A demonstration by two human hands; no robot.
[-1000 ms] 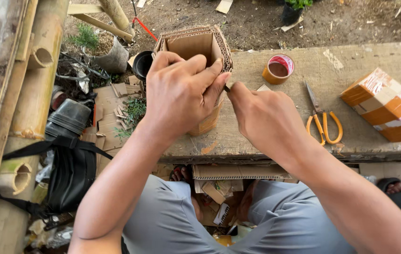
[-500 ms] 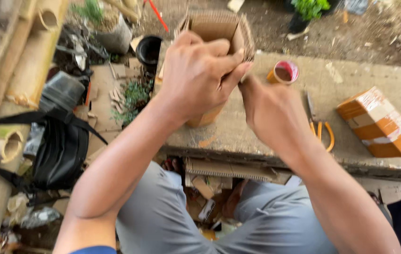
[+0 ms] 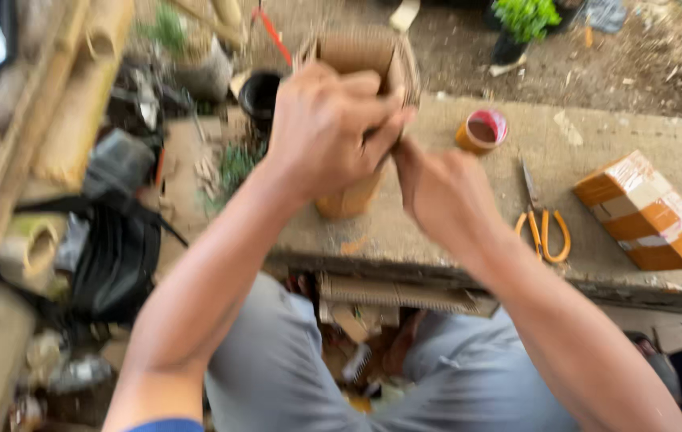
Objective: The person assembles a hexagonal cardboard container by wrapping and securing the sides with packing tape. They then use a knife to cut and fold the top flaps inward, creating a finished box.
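Observation:
A small open box of corrugated cardboard [image 3: 365, 50] stands upright on the concrete slab [image 3: 597, 128] in front of me. My left hand [image 3: 325, 128] wraps over its front and side wall and grips it. My right hand [image 3: 445, 196] meets it from the right, fingers pinched at the box's lower right edge; what the fingertips hold is hidden. The frame is blurred.
Orange-handled scissors [image 3: 542, 228] lie to the right of my right hand, a roll of brown tape [image 3: 481, 132] behind them. An orange and white taped carton [image 3: 646, 212] sits far right. Bamboo poles [image 3: 77, 120], a black bag [image 3: 117, 256] and a black cup [image 3: 261, 92] crowd the left.
The view has swung and blurred. Both hands stay together on the cardboard box, with the fingers shifting slightly along its right edge.

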